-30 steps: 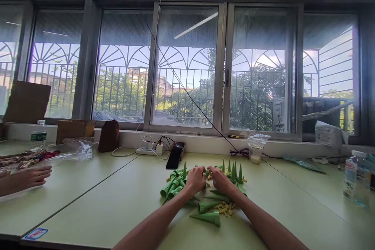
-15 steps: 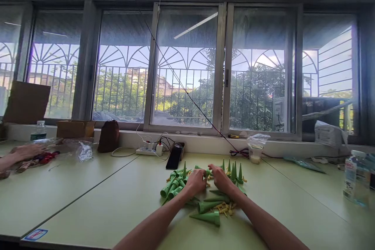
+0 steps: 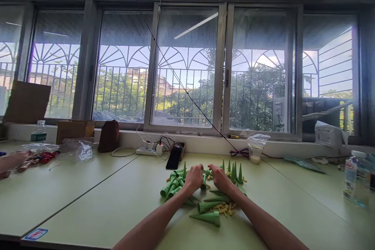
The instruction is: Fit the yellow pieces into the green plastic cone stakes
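Observation:
Green plastic cones lie in a loose ring on the pale table, with small yellow pieces among them. My left hand is curled at the middle of the pile, a green cone just beside its fingers; what its fingertips hold is hidden. Close on its right, my right hand has its fingers bent together, and anything in them is too small to make out. Several cones stand upright, points up, beyond my right hand. More cones lie heaped left of my left hand.
A black phone and a power strip are behind the pile. A plastic cup stands at the back; a bottle is on the right. At far left, another person's hand is near red items.
My left hand has shifted slightly up and left, and a green cone now shows beside it. My right hand is nearly unmoved. The other person's hand has moved left.

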Demonstrator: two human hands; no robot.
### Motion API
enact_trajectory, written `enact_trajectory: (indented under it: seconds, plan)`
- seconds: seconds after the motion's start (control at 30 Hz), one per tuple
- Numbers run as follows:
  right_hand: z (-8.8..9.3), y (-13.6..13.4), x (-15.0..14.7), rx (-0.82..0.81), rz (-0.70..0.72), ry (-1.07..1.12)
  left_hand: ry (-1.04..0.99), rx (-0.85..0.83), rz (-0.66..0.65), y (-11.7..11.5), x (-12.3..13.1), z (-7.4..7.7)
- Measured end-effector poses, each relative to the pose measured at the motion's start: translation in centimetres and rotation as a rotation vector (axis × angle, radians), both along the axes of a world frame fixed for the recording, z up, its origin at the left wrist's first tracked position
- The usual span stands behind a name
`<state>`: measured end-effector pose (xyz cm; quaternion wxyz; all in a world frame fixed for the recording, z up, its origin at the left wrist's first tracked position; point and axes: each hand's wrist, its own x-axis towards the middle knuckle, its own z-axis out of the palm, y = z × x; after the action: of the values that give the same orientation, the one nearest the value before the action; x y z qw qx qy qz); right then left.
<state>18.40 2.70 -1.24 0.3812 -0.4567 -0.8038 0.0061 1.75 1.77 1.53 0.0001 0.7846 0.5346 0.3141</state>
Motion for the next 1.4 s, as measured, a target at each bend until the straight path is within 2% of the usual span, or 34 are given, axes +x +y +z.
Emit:
enact_trajectory:
  seconds: [0.17,0.33,0.43,0.6,0.77,1.13,1.4]
  plan:
    - [0.1,-0.2,0.0,-0.016,-0.008,-0.012,-0.252,0.059,0.041,0.9,-0.7,1.1]
    - [0.1,-0.1,0.1,-0.032,-0.001,-0.019,-0.286,0.045,0.056,1.6,-0.9,0.9]
    - [0.0,0.0,0.1,-0.032,0.001,-0.016,-0.211,0.046,0.031,1.6,-0.8,0.5]
    - [-0.3,0.3,0.1,-0.01,0.016,-0.025,0.089,-0.004,-0.038,1.4,-0.8,-0.1]
    - [-0.4,0.4,0.1,-0.004,0.008,-0.039,0.197,-0.073,-0.107,1.3,-0.9,-0.5]
    - [-0.2,0.1,0.0,0.006,0.009,-0.069,0.288,-0.082,-0.132,0.6,-0.9,-0.2]
    - [-0.3,-0.1,0.0,0.032,0.023,-0.059,0.3,-0.088,-0.136,1.2,-1.0,-1.1]
